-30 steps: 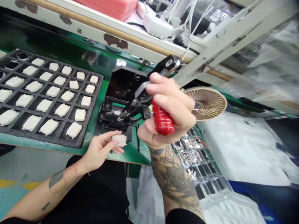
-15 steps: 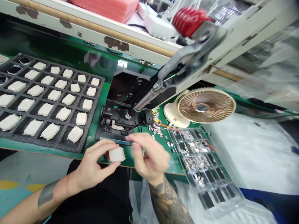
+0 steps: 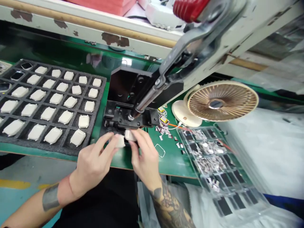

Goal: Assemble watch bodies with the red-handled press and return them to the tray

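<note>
The press (image 3: 144, 103) has its lever up, with the red handle (image 3: 190, 10) high above it and no hand on it, so no pressing is under way. In front of the press, the left hand (image 3: 94, 160) pinches one white casing (image 3: 121, 141) between thumb and fingers, while the right hand (image 3: 145, 155) holds a second white casing (image 3: 129, 135) in a narrow grip, right at the front edge of the press's lower plate (image 3: 118, 119). Whether that second casing touches the fixture beneath cannot be told. Neither casing has been let go, so this looks like a point partway through. To the left of the press, the grey foam tray (image 3: 64, 150) holds rows of similar white casings (image 3: 52, 135), with a few dark-faced units (image 3: 17, 75) at its far-left end; its left side runs out of view. Nothing visible separates finished casings in the tray from unfinished ones, so the amount left cannot be judged. To the right of the press, small loose parts (image 3: 163, 129) and a thin white frame (image 3: 164, 151) lie on the green tabletop (image 3: 174, 164).
</note>
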Demonstrator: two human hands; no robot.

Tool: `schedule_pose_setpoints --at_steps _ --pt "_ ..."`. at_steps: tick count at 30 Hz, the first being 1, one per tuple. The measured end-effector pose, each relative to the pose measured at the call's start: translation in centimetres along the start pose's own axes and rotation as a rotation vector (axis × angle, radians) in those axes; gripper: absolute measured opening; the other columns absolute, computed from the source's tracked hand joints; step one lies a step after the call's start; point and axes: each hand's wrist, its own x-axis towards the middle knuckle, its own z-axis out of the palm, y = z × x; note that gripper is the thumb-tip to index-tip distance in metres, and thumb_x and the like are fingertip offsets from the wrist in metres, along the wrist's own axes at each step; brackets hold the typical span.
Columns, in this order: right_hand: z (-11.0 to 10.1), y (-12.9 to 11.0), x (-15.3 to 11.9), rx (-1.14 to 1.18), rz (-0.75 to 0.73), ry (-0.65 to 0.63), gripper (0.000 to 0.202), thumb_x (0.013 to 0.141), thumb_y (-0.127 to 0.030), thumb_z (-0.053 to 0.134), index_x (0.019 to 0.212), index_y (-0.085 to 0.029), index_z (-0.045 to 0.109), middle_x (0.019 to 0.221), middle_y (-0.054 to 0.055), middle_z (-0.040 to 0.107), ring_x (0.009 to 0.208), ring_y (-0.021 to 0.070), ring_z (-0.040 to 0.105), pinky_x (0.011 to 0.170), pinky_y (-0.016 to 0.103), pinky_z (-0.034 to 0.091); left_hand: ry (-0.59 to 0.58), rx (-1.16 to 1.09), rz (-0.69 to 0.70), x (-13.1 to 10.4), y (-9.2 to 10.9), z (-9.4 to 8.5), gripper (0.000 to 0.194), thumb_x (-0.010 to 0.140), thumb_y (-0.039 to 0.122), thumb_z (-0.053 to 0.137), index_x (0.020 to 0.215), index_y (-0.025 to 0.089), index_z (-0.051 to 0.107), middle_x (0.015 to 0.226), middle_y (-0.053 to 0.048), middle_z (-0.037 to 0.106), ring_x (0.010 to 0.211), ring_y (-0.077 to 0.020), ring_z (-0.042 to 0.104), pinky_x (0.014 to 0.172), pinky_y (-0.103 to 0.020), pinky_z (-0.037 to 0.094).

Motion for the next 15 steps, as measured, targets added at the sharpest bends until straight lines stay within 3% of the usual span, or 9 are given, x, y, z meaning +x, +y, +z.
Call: schedule_pose_setpoints --at_steps 3,6,8,10,12,15 --pt "-1.6 0.1 -1.1 -0.012 0.030 0.120 0.043 0.107 -0.011 0.060 0.148 -0.026 0.066 0.140 0.011 0.073 0.133 0.0267 0.071 0.114 0.047 0.063 -0.184 0.216 -0.030 2.9 -0.3 1.6 0.035 0.103 0.008 0.066 0.135 0.018 0.077 0.132 -0.015 0.080 0.068 -0.0215 0.077 0.058 -0.034 0.057" --pt "-2.7 0.8 -1.4 -0.038 0.021 0.135 0.044 0.106 -0.012 0.064 0.148 -0.026 0.067 0.140 0.011 0.075 0.132 0.0277 0.073 0.112 0.050 0.065 -0.435 0.210 -0.113 5.3 -0.2 3.0 0.031 0.103 0.008 0.062 0.126 0.019 0.081 0.113 -0.015 0.083 0.069 -0.0270 0.079 0.057 -0.035 0.058" --pt "-3.1 1.2 -1.5 -0.049 0.010 0.135 0.046 0.105 -0.013 0.065 0.149 -0.027 0.067 0.141 0.012 0.075 0.132 0.0289 0.073 0.111 0.052 0.066 -0.517 0.134 -0.150 5.8 -0.1 3.1 0.036 0.102 0.007 0.060 0.132 0.016 0.079 0.117 -0.019 0.082 0.075 -0.0302 0.082 0.061 -0.037 0.061" --pt "-3.3 1.2 -1.6 -0.050 -0.017 0.159 0.050 0.104 -0.012 0.066 0.151 -0.027 0.067 0.140 0.012 0.075 0.132 0.0305 0.073 0.109 0.054 0.066 -0.493 0.004 -0.191 5.4 0.1 2.6 0.038 0.103 0.010 0.063 0.138 0.015 0.077 0.133 -0.023 0.079 0.082 -0.0312 0.084 0.066 -0.038 0.064" --pt "-3.2 0.9 -1.3 -0.049 -0.102 0.208 0.057 0.100 -0.008 0.069 0.153 -0.028 0.066 0.139 0.012 0.076 0.128 0.0315 0.075 0.106 0.055 0.068 -0.414 -0.263 -0.230 4.5 0.6 1.4 0.044 0.102 0.023 0.074 0.146 0.017 0.072 0.147 -0.022 0.073 0.086 -0.0293 0.084 0.070 -0.037 0.066" --pt "-2.7 -0.2 0.0 -0.057 -0.338 0.156 0.071 0.093 -0.003 0.077 0.158 -0.028 0.063 0.134 0.012 0.077 0.121 0.0314 0.078 0.098 0.052 0.071 -0.244 -0.784 -0.363 2.9 1.6 -0.8 0.047 0.101 0.038 0.081 0.143 0.020 0.073 0.132 -0.014 0.081 0.079 -0.0218 0.080 0.071 -0.032 0.066"
